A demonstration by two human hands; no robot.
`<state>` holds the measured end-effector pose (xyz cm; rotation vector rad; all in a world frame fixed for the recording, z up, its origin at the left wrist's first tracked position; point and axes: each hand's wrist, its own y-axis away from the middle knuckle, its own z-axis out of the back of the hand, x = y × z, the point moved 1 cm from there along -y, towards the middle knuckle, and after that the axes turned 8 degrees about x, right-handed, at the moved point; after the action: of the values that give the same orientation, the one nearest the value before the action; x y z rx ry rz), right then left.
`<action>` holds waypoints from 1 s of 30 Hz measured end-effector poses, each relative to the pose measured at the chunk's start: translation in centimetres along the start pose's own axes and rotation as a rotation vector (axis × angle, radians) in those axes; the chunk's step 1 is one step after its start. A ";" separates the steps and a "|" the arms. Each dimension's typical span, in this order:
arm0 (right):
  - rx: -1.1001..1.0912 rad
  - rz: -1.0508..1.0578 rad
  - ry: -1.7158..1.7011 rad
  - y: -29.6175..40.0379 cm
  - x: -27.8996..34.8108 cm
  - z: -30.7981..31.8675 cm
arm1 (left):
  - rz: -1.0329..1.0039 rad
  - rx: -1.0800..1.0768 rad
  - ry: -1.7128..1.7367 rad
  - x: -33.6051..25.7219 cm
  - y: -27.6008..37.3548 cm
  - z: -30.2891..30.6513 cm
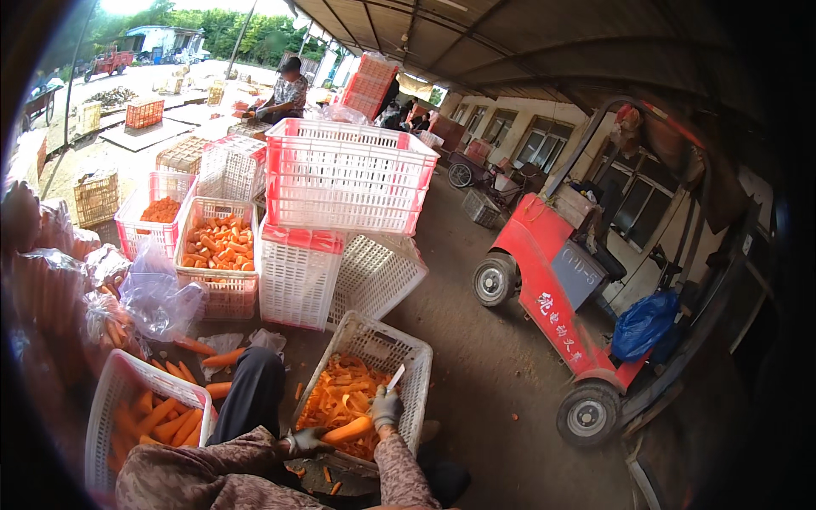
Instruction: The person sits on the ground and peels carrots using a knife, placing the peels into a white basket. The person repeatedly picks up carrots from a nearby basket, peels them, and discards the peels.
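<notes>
My left hand (307,441), in a grey glove, grips one end of a thick orange carrot (349,431). In my gloved right hand (386,408) is a tool with a flat, pale metal blade (396,377) pointing up and away; whether it is a peeler or a knife cannot be made out. The carrot's far end lies close by the right hand. Both hands are over a white plastic crate (417,382) that holds a heap of carrot peelings (347,394). At my left, a second crate (102,408) contains whole carrots (169,424).
Loose carrots (223,358) and plastic bags (159,299) lie left of my knee. Ahead stand stacked crates (347,178) and a crate of carrot pieces (220,245). A red forklift (542,268) is parked at right. Another person (290,95) sits farther back.
</notes>
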<state>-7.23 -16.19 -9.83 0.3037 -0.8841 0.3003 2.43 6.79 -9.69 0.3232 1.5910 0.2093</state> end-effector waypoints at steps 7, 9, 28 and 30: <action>-0.016 -0.261 -0.922 -5.7 -5.4 4.9 | -0.038 -0.114 -0.063 -0.5 0.0 0.2; 0.188 -0.220 -1.324 -5.1 -5.4 3.1 | -0.037 -0.159 -0.218 -0.1 -0.3 0.7; 0.500 0.042 -1.675 -0.2 -2.3 0.2 | 0.098 0.307 0.826 -2.5 0.4 -0.4; 0.503 0.071 -1.634 0.2 -1.4 0.4 | 0.060 0.365 0.736 -0.9 0.0 -0.4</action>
<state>-8.40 -16.37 -10.71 1.0480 -2.4326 0.3051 2.04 6.53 -8.84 0.6249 2.3562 0.0817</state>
